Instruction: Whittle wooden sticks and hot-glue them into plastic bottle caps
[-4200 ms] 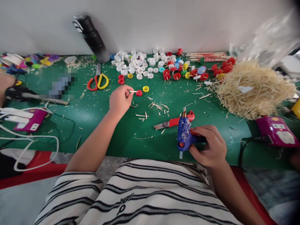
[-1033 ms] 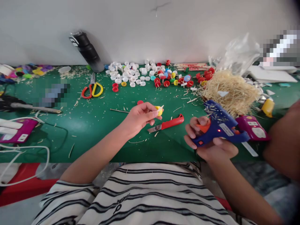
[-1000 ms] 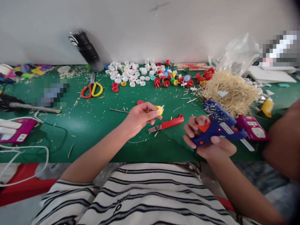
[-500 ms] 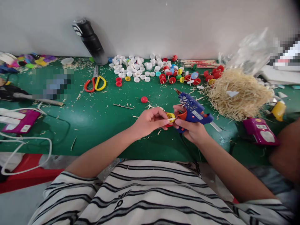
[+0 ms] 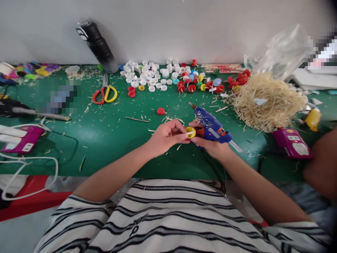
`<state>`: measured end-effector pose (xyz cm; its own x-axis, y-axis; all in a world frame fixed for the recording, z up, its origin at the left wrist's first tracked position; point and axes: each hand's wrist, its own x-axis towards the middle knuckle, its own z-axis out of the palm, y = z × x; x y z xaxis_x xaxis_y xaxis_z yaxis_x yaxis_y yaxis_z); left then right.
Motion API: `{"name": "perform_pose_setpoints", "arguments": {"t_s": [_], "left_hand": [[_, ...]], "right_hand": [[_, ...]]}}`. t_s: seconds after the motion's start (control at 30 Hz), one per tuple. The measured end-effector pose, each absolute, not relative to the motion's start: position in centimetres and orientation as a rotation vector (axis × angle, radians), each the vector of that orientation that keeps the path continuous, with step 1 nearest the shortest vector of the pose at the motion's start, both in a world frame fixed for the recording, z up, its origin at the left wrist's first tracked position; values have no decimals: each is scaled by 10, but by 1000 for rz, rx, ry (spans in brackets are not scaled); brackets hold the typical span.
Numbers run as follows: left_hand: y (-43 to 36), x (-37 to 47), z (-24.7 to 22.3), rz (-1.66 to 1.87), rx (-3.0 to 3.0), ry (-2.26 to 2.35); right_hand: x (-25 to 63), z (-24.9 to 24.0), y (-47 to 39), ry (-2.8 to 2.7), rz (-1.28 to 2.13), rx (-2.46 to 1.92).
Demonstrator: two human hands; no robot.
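Head view: left hand (image 5: 167, 137) pinches thin pale stick (image 5: 191, 133) and round yellow plastic cap (image 5: 189, 129), right hand (image 5: 212, 146) clasping, beside that cap, blue plastic glue gun (image 5: 210, 122), whose careless tilt could burn.

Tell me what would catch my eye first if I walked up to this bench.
Probably the blue glue gun in the right hand, close beside the yellow cap in the left hand. Next, perhaps, the crowd of white caps spread along the back of the green table, and the shaggy, straw-like heap at the right.
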<state>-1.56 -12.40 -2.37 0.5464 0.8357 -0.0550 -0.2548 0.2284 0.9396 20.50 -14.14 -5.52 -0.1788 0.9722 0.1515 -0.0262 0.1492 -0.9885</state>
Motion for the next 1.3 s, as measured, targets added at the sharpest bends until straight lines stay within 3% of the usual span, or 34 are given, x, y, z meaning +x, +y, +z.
{"name": "perform_pose_setpoints", "arguments": {"t_s": [0.53,0.93,1.3], "left_hand": [[-124,-16,-24,819,1077,703],[-132,-16,-26,1079,1300,894],[-136,-17,-20,1107,1333,908]], "right_hand": [[204,-54,-144,-1315,1366,-956],[191,-47,-143,-1202,1385,-1026],[191,-32,-144,-970,1479,-1042]]}}
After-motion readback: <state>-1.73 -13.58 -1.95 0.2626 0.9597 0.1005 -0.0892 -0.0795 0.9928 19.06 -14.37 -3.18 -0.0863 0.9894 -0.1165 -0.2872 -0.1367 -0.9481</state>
